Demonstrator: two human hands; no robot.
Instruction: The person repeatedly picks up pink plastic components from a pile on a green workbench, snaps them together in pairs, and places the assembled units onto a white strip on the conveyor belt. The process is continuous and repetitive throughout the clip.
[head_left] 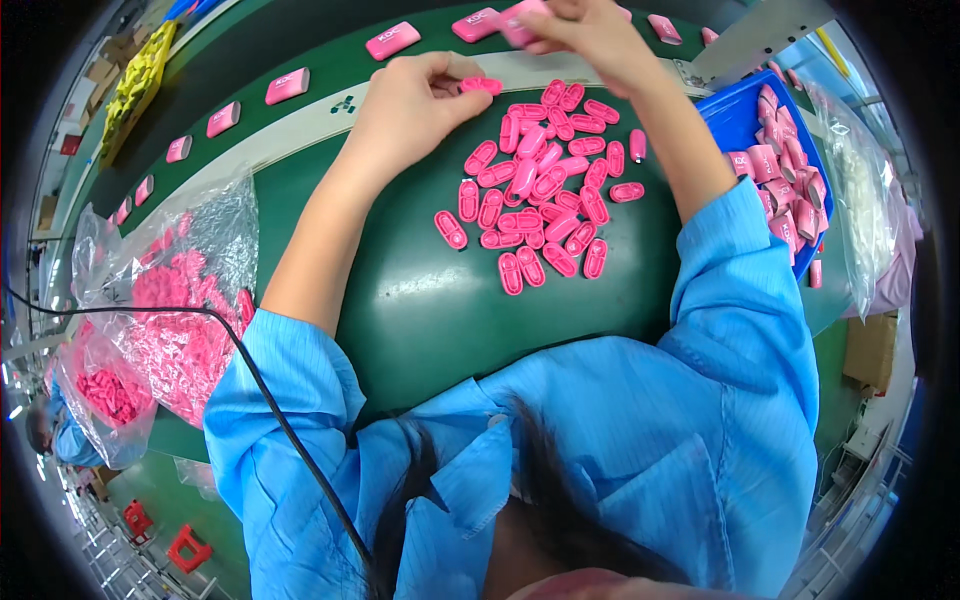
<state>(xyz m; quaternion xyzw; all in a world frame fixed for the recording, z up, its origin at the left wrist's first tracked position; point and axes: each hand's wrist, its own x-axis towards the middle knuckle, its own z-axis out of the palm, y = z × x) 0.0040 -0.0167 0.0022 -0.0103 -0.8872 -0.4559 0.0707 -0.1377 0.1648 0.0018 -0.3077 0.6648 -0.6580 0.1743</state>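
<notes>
My left hand (415,108) is closed on a small pink oval plastic part (483,86), pinched between thumb and fingertips at the far side of the table. Farther up, my right hand (596,40) grips a flat pink printed shell (522,24) by its right end, above the green belt. Below and between my forearms, a loose heap of similar pink oval plastic parts (548,185) lies on the green tabletop (430,300). Some of these lie with their hollow side up, others with a smooth back.
Pink shells (288,86) stand spaced along the green belt (245,60) beyond a pale rail (310,122). On the right, a blue bin (722,105) holds more shells. Clear bags (215,215) of pink parts lie left. A black cable (270,385) crosses my left sleeve.
</notes>
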